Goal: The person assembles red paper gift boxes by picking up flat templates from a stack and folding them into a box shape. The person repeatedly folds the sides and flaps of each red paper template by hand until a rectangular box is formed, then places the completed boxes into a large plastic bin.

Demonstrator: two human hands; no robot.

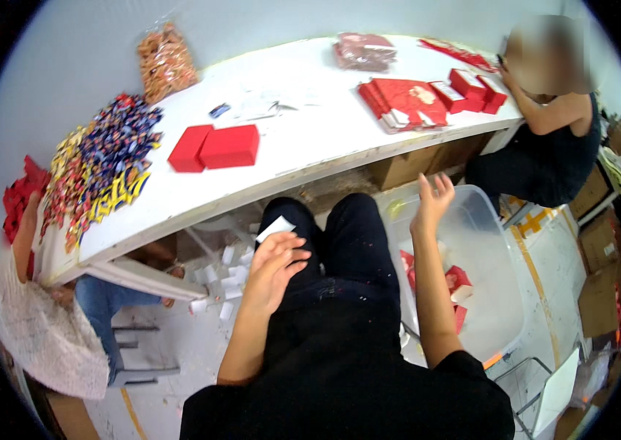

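My left hand [275, 271] is over my left thigh with its fingers loosely curled together. A small white paper slip [275, 228] sticks out past its far edge and appears gripped, though the fingers partly hide the contact. Raised over the left side of a clear plastic bin [497, 253], my right hand [433, 205] has its fingers apart and nothing in them. Red and white box pieces [459, 283] lie in the bin beneath that forearm. Two closed red boxes [229, 146] stand side by side on the white table [303, 150] in front of me.
Small colourful wrapped packets [116, 154] are heaped at the table's left, near a filled clear bag [166, 62]. Red packaging [406, 103] and red boxes [472, 89] stand at right. White slips [233, 279] litter the floor. Co-workers sit left [46, 323] and right [552, 147].
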